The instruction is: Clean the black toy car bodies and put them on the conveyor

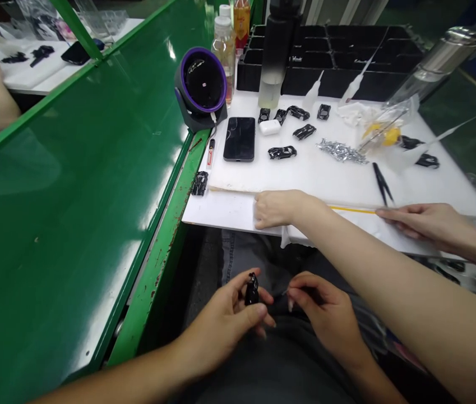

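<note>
Above my lap, my left hand (231, 320) grips a small glossy black toy car body (252, 289) between thumb and fingers. Close by on its right, my right hand (326, 311) is closed in a pinch. Something tiny and thin pokes out from its fingertips, too small to name. Several similar black toy cars (282, 152) lie on the white foam sheet (246, 177) over the table. A pile of small silvery metal pieces (342, 151) rests among them, and black tweezers (383, 184) lie to the right.
Another person's arm (347, 241) crosses above my right hand; that person's hands (277, 209) (426, 221) touch the table's front edge by a thin yellow strip (353, 210). A phone (239, 139), purple-rimmed fan (204, 81), bottles and black bin (347, 56) stand behind. A green partition (73, 196) borders the left.
</note>
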### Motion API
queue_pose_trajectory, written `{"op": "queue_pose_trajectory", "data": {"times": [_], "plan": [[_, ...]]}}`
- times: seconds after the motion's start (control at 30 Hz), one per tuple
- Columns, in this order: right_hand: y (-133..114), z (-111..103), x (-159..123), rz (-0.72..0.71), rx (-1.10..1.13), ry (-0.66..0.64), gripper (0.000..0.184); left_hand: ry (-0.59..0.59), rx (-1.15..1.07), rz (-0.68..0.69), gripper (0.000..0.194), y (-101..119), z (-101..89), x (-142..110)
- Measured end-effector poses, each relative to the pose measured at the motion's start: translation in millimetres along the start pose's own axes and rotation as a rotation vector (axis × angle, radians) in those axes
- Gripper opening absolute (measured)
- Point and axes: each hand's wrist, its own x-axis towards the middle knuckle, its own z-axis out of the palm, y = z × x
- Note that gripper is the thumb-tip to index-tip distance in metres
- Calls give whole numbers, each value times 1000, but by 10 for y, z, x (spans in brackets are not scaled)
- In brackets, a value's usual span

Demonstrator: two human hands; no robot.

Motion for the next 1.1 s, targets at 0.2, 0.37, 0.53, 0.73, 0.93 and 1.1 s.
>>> {"op": "queue_pose_trajectory", "data": {"times": [0.2,0.37,0.53,0.73,0.93,1.1], "plan": [[-201,118,-239,394,680,117,20,58,351,-4,43,11,-43,54],[-163,88,-183,339,690,107,19,41,371,70,41,14,-12,113],[-219,39,-165,336,443,193,18,27,455,88,36,8,55,141],[-241,17,-93,250,294,210,20,-5,394,-6,29,-65,91,192],[-225,78,-75,170,239,246,25,-42,306,33,30,-137,113,242],[-237,109,-117,225,220,286,25,-40,317,36,33,-134,139,259]]}}
